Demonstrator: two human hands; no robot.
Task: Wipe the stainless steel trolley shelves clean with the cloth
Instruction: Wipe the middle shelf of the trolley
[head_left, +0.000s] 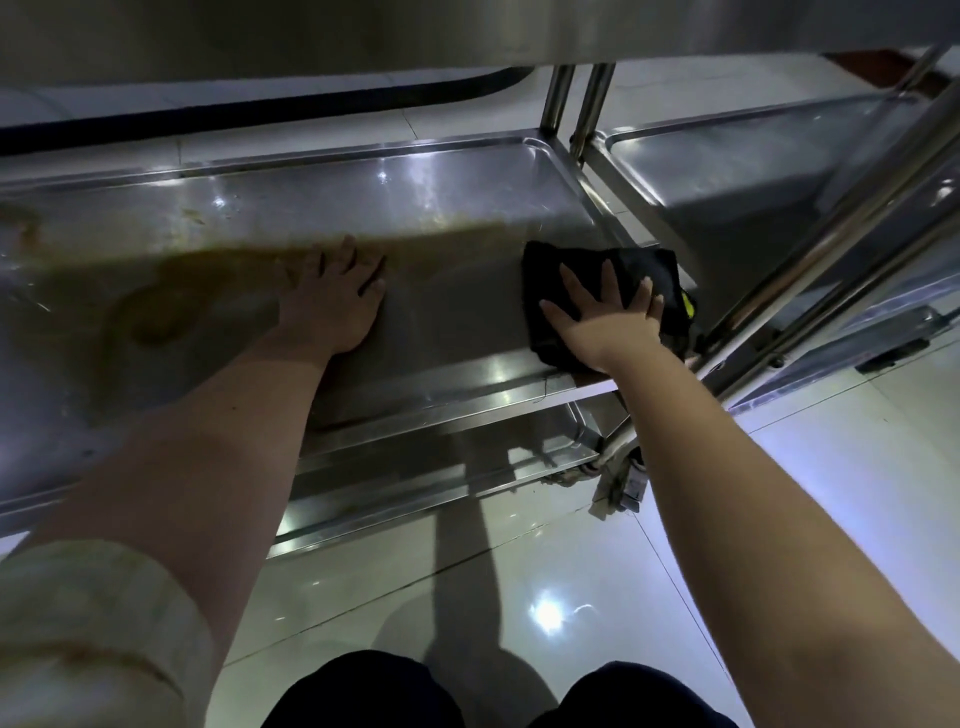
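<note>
- On the middle shelf (441, 208) of the steel trolley, at its right end, lies the black cloth (644, 270), close against the right rim and reaching the front lip.
- Your right hand (608, 325) lies flat on the cloth, its fingers (608, 280) straight and spread.
- Your left hand (332, 306) rests palm down on bare steel near the middle of the shelf, well apart from the cloth; its fingers (345, 254) are straight and loosely fanned.
- A brown stain (171, 306) spreads across the shelf to the left of that hand.
- Overhead, the top shelf (363, 31) hangs over the back half of your working surface.
- Two upright posts (558, 98) stand at the back right corner, and slanting tubes (831, 234) cross just right of the cloth.
- A second trolley's shelf (753, 176) sits just beyond the posts.
- Below, the lower shelf (415, 467) juts toward you, with a caster (623, 478) at its right corner.
- Open steel runs between your hands; a raised rim bounds the shelf at the back, right and front.
- Glossy floor tiles (571, 597) lie open between the trolley and your knees (363, 691).
</note>
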